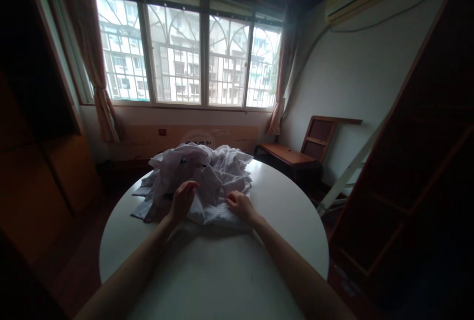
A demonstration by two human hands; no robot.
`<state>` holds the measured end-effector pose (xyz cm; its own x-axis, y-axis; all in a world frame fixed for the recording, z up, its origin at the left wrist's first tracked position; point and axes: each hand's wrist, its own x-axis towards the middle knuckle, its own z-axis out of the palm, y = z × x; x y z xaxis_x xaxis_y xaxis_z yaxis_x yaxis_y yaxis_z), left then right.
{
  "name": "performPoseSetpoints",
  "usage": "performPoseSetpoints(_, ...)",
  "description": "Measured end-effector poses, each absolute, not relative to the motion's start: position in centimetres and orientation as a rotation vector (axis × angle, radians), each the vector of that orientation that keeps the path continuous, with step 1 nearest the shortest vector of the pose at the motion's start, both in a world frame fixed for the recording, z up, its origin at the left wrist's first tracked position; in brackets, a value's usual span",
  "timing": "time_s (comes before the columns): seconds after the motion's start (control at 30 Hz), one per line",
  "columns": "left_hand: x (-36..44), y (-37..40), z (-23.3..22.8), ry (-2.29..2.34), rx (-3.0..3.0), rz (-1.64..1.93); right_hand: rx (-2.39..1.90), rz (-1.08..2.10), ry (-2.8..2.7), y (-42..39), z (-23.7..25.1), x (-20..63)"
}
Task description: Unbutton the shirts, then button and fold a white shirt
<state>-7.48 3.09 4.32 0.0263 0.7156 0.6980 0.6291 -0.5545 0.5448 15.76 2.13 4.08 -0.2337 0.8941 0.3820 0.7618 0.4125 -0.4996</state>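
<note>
The left hand (182,200) lies loosely open on the near edge of the clothes (200,181), heaped at the far middle of the counter (229,270). The right hand (240,206) pinches the fabric's near edge.

Two bare forearms, no sleeves, left hand (182,200), right hand (240,206), no rings visible

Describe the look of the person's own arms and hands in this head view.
Both arms are bare from the bottom edge of the picture up to the hands: no sleeves show. The left hand and right hand wear no gloves. No watch, bracelet or ring shows on either wrist or hand, though the dim light would hide small details. No markings show on the forearms.
</note>
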Motion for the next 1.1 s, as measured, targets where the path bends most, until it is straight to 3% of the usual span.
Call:
performPoseSetpoints(0.13,-5.8,2.4,4.3,1.234,2.252,1.081,-1.659,0.230,-2.050,1.9,4.0,14.9)
performPoseSetpoints(0.27,-4.8,2.4,4.4,1.216,2.224,0.869,-1.842,0.109,-2.024,1.3,4.3,13.4)
performPoseSetpoints(0.47,-1.9,2.7,6.0,1.555,2.347,0.569,-1.901,0.117,-2.033,1.6,4.0,12.6)
performPoseSetpoints(0.6,0.6,1.9,4.5,1.831,2.410,0.763,-1.758,0.107,-1.958,1.5,3.8,13.4)
performPoseSetpoints(0.83,1.1,0.9,3.0,1.609,2.477,1.621,-1.316,-0.023,-2.012,-0.1,3.9,13.7)
performPoseSetpoints(1.1,0.6,1.2,3.3,1.337,2.472,1.506,-1.264,-0.117,-1.865,0.1,3.6,13.7)
